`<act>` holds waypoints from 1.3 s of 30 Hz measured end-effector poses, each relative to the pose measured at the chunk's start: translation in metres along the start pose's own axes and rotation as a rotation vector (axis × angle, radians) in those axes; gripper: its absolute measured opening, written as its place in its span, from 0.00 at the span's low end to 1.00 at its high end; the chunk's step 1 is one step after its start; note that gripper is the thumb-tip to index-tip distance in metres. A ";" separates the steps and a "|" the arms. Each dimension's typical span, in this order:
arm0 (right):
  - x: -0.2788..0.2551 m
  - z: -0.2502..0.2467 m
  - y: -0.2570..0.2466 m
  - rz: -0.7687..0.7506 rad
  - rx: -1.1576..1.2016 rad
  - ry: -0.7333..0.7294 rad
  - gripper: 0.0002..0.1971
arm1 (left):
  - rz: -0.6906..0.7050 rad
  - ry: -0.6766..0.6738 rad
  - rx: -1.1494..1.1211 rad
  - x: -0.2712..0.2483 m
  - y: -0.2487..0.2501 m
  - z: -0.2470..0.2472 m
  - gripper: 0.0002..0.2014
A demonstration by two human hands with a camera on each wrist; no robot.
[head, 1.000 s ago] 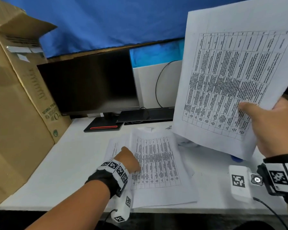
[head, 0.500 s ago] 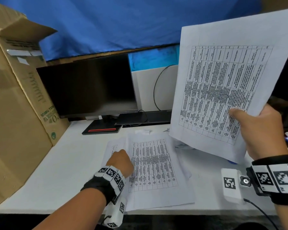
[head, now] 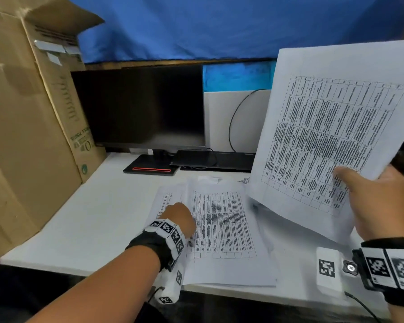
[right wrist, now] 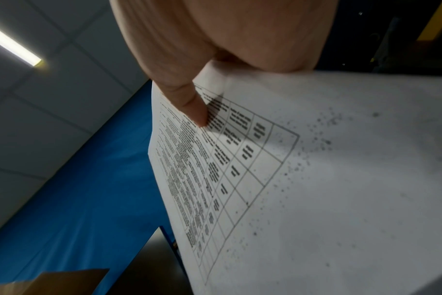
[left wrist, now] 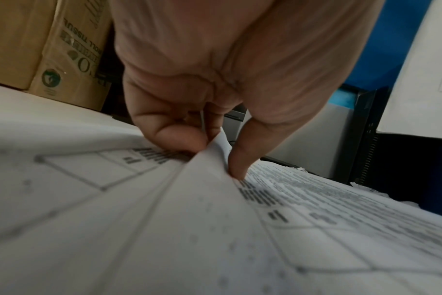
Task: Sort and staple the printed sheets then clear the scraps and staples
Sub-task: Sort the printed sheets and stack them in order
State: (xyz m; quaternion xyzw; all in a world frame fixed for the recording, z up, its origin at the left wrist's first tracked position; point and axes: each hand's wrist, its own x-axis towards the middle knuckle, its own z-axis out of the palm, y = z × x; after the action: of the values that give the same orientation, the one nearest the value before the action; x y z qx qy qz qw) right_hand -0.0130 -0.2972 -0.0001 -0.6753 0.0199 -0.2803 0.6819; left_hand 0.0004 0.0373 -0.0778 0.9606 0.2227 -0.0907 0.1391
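On the cardboard box (head: 33,127), "TISSUE" reads upside down.

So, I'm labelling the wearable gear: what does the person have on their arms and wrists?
Both forearms are bare, with no sleeves. The left wrist carries a black strap with a band of white square tiles printed with black coded markers, and a white marker-tagged block hangs beneath it. The right wrist has a matching band, plus a white box with a coded marker and a thin black cable.
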 end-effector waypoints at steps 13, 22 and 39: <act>-0.011 0.007 -0.008 0.052 0.027 -0.004 0.13 | 0.107 -0.074 0.119 -0.007 0.004 0.005 0.16; -0.006 -0.004 -0.022 0.025 0.053 0.041 0.16 | 0.151 0.161 -0.487 -0.031 -0.006 -0.014 0.08; -0.062 0.050 -0.029 0.215 -0.099 -0.612 0.08 | 0.292 -0.161 -1.596 -0.099 -0.007 -0.062 0.15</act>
State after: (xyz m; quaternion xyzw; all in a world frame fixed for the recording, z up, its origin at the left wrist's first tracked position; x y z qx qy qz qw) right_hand -0.0553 -0.2240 0.0097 -0.7546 -0.1010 0.0104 0.6482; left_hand -0.0831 0.0222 0.0025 0.5821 0.0822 0.0455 0.8077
